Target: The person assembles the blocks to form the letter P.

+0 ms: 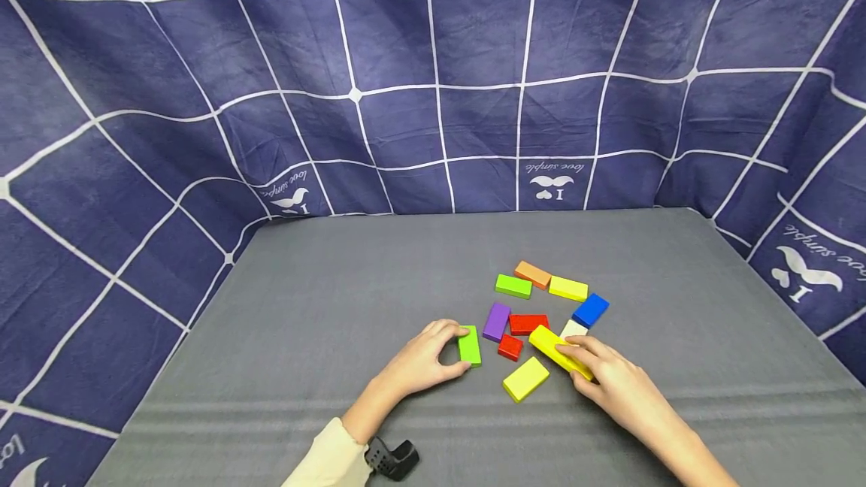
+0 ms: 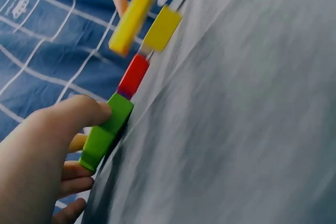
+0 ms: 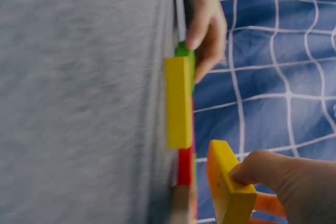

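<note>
On the grey cloth, my left hand point(image 1: 421, 361) pinches a light green block point(image 1: 470, 346) by its two ends, thumb at the near end and fingers at the far one. My right hand point(image 1: 619, 385) holds a long yellow block point(image 3: 223, 184) between thumb and fingers, raised above the cloth in both wrist views. Below and left of it lies a pale yellow block point(image 1: 525, 379). Between the hands are a purple block point(image 1: 497, 322), a red block point(image 1: 529, 324) and a smaller red block point(image 1: 510, 347). A white block point(image 1: 573, 331) is partly covered by the right hand.
Farther back lie another green block point(image 1: 513, 286), an orange block point(image 1: 533, 274), a flat yellow block point(image 1: 568, 288) and a blue block point(image 1: 591, 310). A dark blue curtain point(image 1: 473, 122) with white grid lines surrounds the table's back and sides. A black strap point(image 1: 392, 460) sits by the left sleeve.
</note>
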`<action>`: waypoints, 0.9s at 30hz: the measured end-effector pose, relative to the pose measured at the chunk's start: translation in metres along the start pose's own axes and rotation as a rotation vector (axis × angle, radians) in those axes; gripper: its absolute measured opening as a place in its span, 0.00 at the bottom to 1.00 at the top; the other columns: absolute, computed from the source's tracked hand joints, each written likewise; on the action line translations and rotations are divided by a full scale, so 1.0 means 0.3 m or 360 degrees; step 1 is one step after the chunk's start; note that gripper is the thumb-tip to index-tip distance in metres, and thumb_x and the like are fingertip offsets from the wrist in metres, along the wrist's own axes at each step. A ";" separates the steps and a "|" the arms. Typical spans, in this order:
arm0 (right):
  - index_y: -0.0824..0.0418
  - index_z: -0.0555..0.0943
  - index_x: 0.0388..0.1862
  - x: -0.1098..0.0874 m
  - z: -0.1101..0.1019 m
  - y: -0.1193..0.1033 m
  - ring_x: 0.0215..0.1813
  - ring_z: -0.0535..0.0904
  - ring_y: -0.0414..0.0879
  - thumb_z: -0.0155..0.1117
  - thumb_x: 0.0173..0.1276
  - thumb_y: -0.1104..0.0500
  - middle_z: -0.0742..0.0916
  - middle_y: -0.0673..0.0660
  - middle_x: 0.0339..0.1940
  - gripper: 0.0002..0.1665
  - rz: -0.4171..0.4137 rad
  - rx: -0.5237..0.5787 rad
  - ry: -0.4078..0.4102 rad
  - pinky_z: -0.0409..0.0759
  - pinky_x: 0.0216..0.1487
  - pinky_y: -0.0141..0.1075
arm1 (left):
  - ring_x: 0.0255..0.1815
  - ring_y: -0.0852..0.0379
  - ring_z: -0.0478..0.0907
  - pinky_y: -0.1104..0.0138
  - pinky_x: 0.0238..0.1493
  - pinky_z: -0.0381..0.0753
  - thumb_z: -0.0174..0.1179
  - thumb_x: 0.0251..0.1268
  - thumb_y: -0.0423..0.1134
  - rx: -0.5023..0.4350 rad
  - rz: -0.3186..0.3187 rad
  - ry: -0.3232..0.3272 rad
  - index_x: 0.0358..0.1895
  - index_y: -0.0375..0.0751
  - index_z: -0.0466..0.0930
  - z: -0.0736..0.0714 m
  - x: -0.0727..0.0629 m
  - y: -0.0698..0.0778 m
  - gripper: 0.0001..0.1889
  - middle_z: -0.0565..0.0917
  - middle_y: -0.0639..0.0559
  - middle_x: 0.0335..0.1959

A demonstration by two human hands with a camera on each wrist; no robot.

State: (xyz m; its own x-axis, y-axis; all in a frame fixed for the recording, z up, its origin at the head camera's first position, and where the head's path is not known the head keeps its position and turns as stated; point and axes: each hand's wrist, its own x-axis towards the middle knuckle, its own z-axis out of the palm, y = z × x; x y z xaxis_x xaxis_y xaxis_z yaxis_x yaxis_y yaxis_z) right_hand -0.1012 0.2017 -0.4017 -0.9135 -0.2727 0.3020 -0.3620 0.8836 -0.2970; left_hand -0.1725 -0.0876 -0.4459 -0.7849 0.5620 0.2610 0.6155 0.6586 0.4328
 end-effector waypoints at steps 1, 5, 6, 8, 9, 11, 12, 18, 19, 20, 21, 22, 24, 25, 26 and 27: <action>0.54 0.81 0.47 0.001 -0.004 -0.009 0.45 0.80 0.48 0.68 0.50 0.63 0.81 0.51 0.48 0.22 -0.0017 -0.0008 0.0033 0.79 0.32 0.46 | 0.56 0.57 0.71 0.63 0.58 0.72 0.62 0.52 0.50 -0.0006 -0.0046 0.0028 0.53 0.47 0.74 -0.003 0.000 -0.008 0.23 0.76 0.54 0.52; 0.52 0.82 0.46 0.006 -0.001 -0.061 0.43 0.80 0.45 0.70 0.48 0.61 0.82 0.48 0.46 0.22 -0.0134 -0.0050 0.0165 0.79 0.30 0.41 | 0.59 0.53 0.71 0.59 0.59 0.71 0.62 0.53 0.49 -0.0041 -0.0197 0.0115 0.53 0.46 0.75 -0.015 -0.004 -0.041 0.23 0.76 0.50 0.54; 0.51 0.82 0.46 0.008 0.004 -0.078 0.43 0.80 0.44 0.70 0.47 0.61 0.82 0.48 0.46 0.22 -0.0179 -0.0062 0.0194 0.79 0.29 0.39 | 0.60 0.52 0.70 0.58 0.59 0.70 0.62 0.54 0.49 -0.0062 -0.0229 0.0117 0.54 0.45 0.75 -0.017 -0.005 -0.047 0.23 0.75 0.49 0.55; 0.50 0.83 0.45 0.012 0.017 -0.113 0.43 0.80 0.42 0.71 0.47 0.60 0.82 0.47 0.46 0.23 -0.0276 -0.0088 0.0211 0.79 0.28 0.37 | 0.62 0.50 0.68 0.56 0.60 0.69 0.61 0.55 0.49 -0.0105 -0.0257 0.0105 0.55 0.45 0.74 -0.021 -0.006 -0.055 0.24 0.74 0.47 0.58; 0.50 0.82 0.45 0.013 0.024 -0.132 0.43 0.80 0.41 0.71 0.46 0.60 0.82 0.47 0.45 0.23 -0.0324 -0.0095 0.0203 0.78 0.27 0.36 | 0.63 0.50 0.67 0.55 0.60 0.69 0.60 0.56 0.49 -0.0126 -0.0260 0.0096 0.56 0.44 0.73 -0.022 -0.005 -0.057 0.24 0.72 0.47 0.60; 0.49 0.82 0.45 0.016 0.045 -0.169 0.42 0.80 0.41 0.70 0.46 0.60 0.82 0.47 0.45 0.22 -0.0425 -0.0092 0.0170 0.77 0.24 0.34 | 0.65 0.49 0.64 0.53 0.61 0.68 0.60 0.57 0.48 -0.0173 -0.0272 0.0073 0.57 0.43 0.72 -0.025 -0.005 -0.060 0.25 0.70 0.47 0.62; 0.49 0.82 0.45 0.017 0.055 -0.187 0.41 0.80 0.42 0.70 0.47 0.60 0.82 0.48 0.45 0.22 -0.0472 -0.0095 0.0146 0.76 0.23 0.34 | 0.66 0.49 0.63 0.52 0.61 0.67 0.59 0.57 0.48 -0.0183 -0.0273 0.0062 0.58 0.43 0.71 -0.026 -0.004 -0.061 0.25 0.69 0.47 0.63; 0.50 0.82 0.42 0.018 0.121 -0.274 0.38 0.80 0.41 0.69 0.48 0.58 0.81 0.49 0.43 0.19 -0.0630 -0.0191 0.0079 0.73 0.18 0.31 | 0.69 0.49 0.58 0.50 0.64 0.63 0.58 0.59 0.49 -0.0315 -0.0296 0.0053 0.60 0.48 0.70 -0.024 -0.007 -0.062 0.25 0.63 0.49 0.68; 0.50 0.82 0.42 0.018 0.129 -0.285 0.38 0.79 0.41 0.69 0.48 0.57 0.81 0.49 0.42 0.18 -0.0618 -0.0206 0.0050 0.74 0.18 0.30 | 0.69 0.49 0.58 0.50 0.64 0.63 0.58 0.59 0.48 -0.0337 -0.0286 0.0068 0.59 0.48 0.71 -0.023 -0.007 -0.062 0.24 0.63 0.49 0.68; 0.51 0.82 0.42 0.018 0.136 -0.295 0.37 0.79 0.41 0.69 0.49 0.57 0.81 0.49 0.42 0.18 -0.0598 -0.0212 0.0016 0.74 0.18 0.30 | 0.70 0.49 0.58 0.49 0.64 0.63 0.58 0.59 0.48 -0.0351 -0.0276 0.0077 0.58 0.48 0.72 -0.023 -0.008 -0.062 0.23 0.63 0.49 0.68; 0.51 0.82 0.42 0.018 0.141 -0.304 0.36 0.79 0.41 0.68 0.50 0.57 0.81 0.49 0.42 0.17 -0.0571 -0.0223 -0.0009 0.74 0.18 0.31 | 0.69 0.49 0.58 0.49 0.63 0.64 0.59 0.59 0.48 -0.0364 -0.0261 0.0086 0.57 0.48 0.73 -0.022 -0.009 -0.062 0.22 0.63 0.48 0.67; 0.52 0.82 0.42 0.019 0.146 -0.312 0.36 0.78 0.41 0.68 0.50 0.56 0.81 0.49 0.42 0.17 -0.0531 -0.0225 -0.0045 0.74 0.18 0.31 | 0.69 0.50 0.58 0.50 0.63 0.64 0.59 0.58 0.47 -0.0366 -0.0248 0.0096 0.56 0.49 0.73 -0.022 -0.009 -0.061 0.22 0.64 0.48 0.67; 0.52 0.81 0.42 0.019 0.155 -0.326 0.36 0.78 0.42 0.69 0.50 0.54 0.81 0.50 0.43 0.17 -0.0464 -0.0236 -0.0073 0.74 0.18 0.31 | 0.69 0.50 0.59 0.50 0.63 0.65 0.59 0.58 0.47 -0.0354 -0.0229 0.0106 0.55 0.49 0.74 -0.021 -0.010 -0.059 0.21 0.64 0.49 0.67; 0.53 0.81 0.42 0.019 0.160 -0.331 0.36 0.78 0.42 0.69 0.51 0.54 0.81 0.50 0.43 0.17 -0.0431 -0.0233 -0.0082 0.74 0.18 0.32 | 0.69 0.50 0.59 0.51 0.63 0.65 0.60 0.57 0.47 -0.0346 -0.0223 0.0105 0.55 0.50 0.74 -0.021 -0.011 -0.058 0.21 0.65 0.49 0.66; 0.53 0.81 0.42 0.019 0.164 -0.335 0.36 0.78 0.42 0.69 0.50 0.53 0.81 0.51 0.43 0.18 -0.0407 -0.0230 -0.0085 0.74 0.18 0.32 | 0.69 0.51 0.59 0.51 0.63 0.65 0.60 0.57 0.48 -0.0335 -0.0223 0.0097 0.55 0.51 0.74 -0.021 -0.011 -0.057 0.21 0.65 0.49 0.66; 0.53 0.81 0.42 0.019 0.169 -0.340 0.36 0.78 0.43 0.70 0.50 0.52 0.81 0.51 0.42 0.19 -0.0384 -0.0225 -0.0084 0.74 0.18 0.32 | 0.68 0.51 0.60 0.51 0.62 0.66 0.60 0.57 0.48 -0.0319 -0.0214 0.0097 0.55 0.51 0.74 -0.021 -0.010 -0.056 0.21 0.65 0.49 0.66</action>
State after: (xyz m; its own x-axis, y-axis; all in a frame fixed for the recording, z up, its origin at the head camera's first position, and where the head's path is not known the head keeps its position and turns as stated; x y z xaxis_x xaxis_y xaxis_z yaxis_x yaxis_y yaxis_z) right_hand -0.0789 0.0909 -0.4155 -0.8139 -0.4975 0.3000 -0.5438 0.8342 -0.0920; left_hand -0.1809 -0.1036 -0.4485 -0.8654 0.4407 0.2386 0.4836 0.6094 0.6283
